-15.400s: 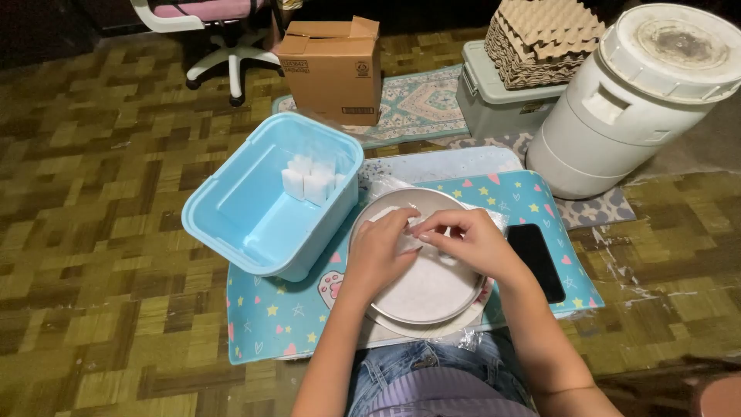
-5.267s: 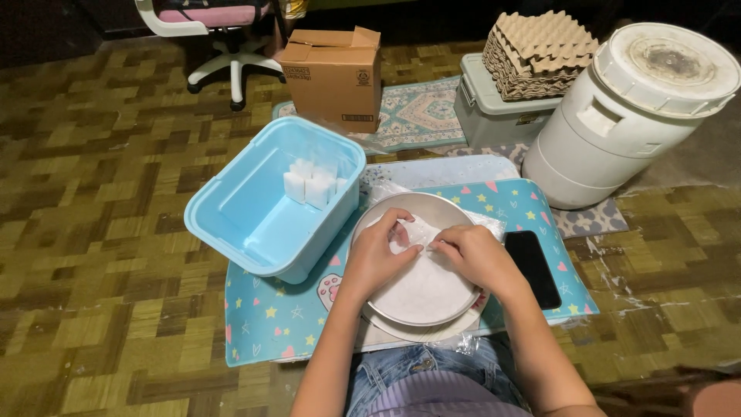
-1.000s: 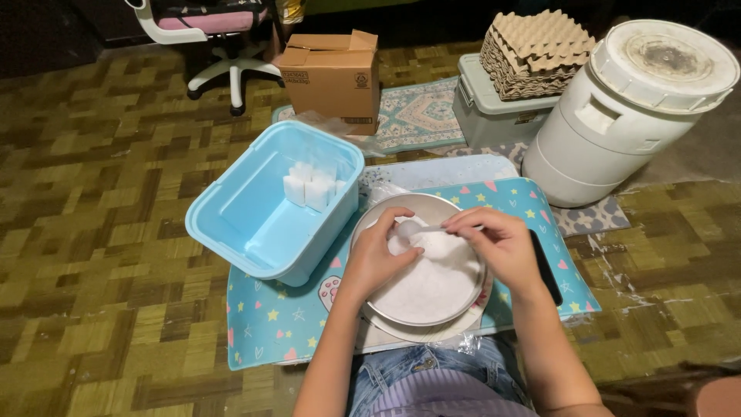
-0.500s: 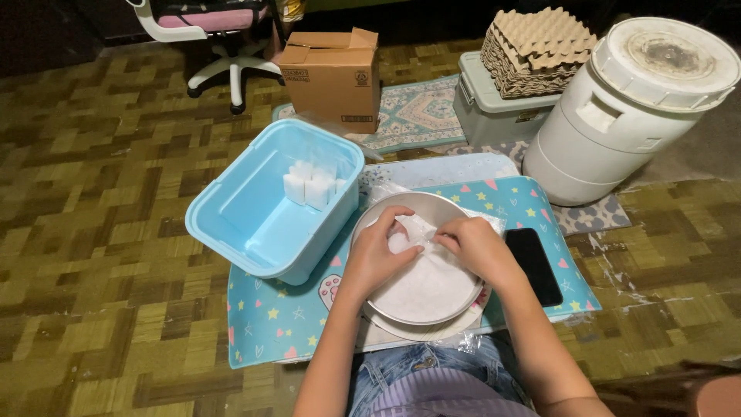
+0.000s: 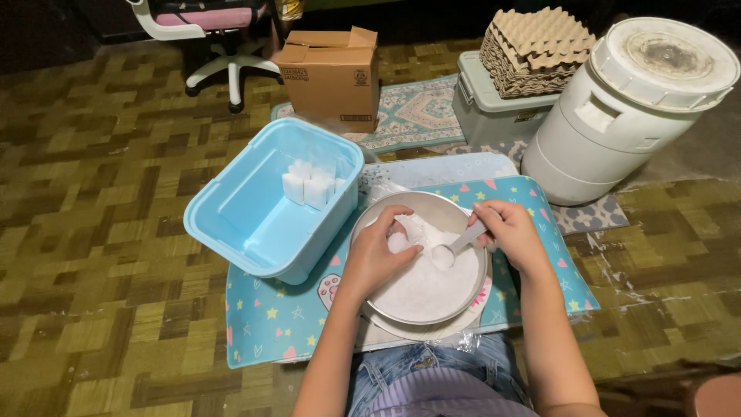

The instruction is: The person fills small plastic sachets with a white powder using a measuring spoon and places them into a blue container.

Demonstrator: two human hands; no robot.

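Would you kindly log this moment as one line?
left hand: holds white lump | right hand: holds spoon | over powder bowl | blue bin beside

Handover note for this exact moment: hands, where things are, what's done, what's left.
Left hand: inside the metal bowl, fingers around a small white piece.
Right hand: holds a spoon, its scoop heaped with white powder over the bowl.
The bowl holds white powder and sits on the star-print mat. The blue tub, tilted at the bowl's left, holds a cluster of white blocks.
Done: several blocks in the tub.
Left: the piece in the left hand is not yet in the tub.
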